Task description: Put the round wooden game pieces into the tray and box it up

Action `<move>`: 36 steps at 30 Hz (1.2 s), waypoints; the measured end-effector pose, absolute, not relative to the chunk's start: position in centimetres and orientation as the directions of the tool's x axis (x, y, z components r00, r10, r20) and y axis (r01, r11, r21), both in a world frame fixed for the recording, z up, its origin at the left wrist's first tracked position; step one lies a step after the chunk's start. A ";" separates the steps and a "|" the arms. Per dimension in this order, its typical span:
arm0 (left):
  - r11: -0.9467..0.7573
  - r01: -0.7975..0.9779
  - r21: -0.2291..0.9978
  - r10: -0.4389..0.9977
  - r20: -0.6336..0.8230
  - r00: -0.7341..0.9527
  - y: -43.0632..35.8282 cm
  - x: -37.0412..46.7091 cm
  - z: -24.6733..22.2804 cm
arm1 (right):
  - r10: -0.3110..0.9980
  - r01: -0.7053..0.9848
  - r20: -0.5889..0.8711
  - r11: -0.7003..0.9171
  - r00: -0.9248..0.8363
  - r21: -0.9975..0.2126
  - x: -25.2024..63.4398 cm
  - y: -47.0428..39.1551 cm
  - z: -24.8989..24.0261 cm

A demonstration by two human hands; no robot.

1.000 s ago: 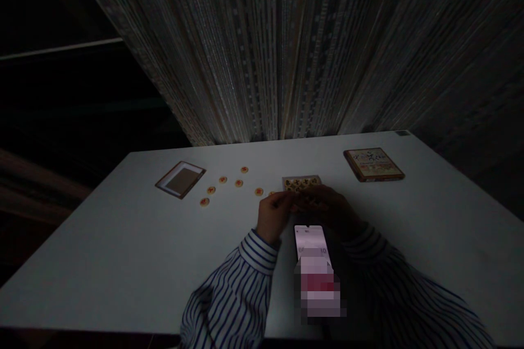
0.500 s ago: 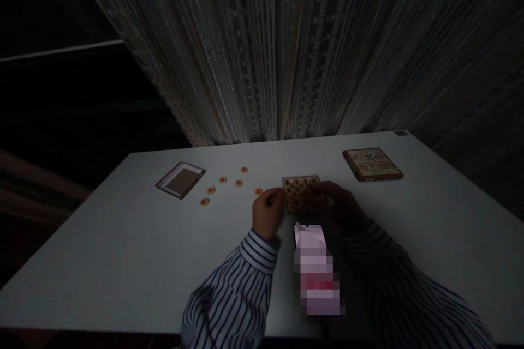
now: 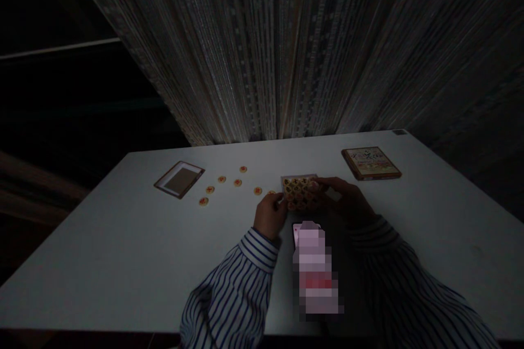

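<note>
Seven loose discs (image 3: 221, 179) lie left of the disc-filled tray (image 3: 298, 177) on the surface (image 3: 123, 251). Left hand (image 3: 270, 215) curled at tray's left edge; right hand (image 3: 346, 200) loosely bent at its right. Either's grip: cannot tell. Step, judged: ordering tray discs; next calls for light fingertip alignment.

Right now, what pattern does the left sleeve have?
The left sleeve is white with dark blue stripes; the head view shows it best.

Long sleeves (image 3: 233, 290), white with dark-blue stripes; cuffs (image 3: 258, 249) striped around wrist; hands (image 3: 268, 216) bare.
</note>
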State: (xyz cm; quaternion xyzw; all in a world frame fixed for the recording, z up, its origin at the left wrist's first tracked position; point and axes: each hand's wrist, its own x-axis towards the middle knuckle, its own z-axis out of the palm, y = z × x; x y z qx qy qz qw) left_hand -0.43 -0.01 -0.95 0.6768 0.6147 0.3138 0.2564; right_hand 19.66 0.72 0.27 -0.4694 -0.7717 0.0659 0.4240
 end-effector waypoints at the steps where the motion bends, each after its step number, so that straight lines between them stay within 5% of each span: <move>1: -0.114 0.674 0.730 0.993 0.104 0.056 0.0 -0.4 -0.9 | 0.789 0.680 0.583 0.537 -0.195 -0.500 19.9 0.8 0.3; 36: -0.093 0.648 0.756 0.995 0.048 0.086 0.1 -0.4 -0.8 | 0.852 0.739 0.326 0.519 -0.409 -0.429 23.5 4.3 0.6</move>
